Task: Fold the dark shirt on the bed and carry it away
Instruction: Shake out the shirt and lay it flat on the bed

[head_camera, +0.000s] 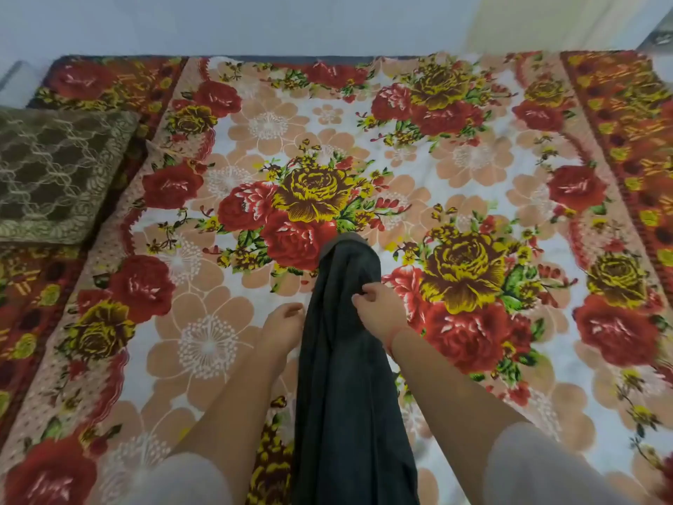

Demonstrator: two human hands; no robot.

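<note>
Head view — dark shirt (346,377), floral bedspread (455,169), wall (255,23)

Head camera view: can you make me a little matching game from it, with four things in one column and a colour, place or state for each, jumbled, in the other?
Things:
1. shirt
2. right hand
3. cushion
4. blanket

Descriptions:
A. brown with a pale net pattern, at the left edge
B. covered in red and yellow roses, spread flat
C. dark, bunched into a long strip down the middle
D. pinching dark cloth

Pairs: 1-C, 2-D, 3-A, 4-B.
</note>
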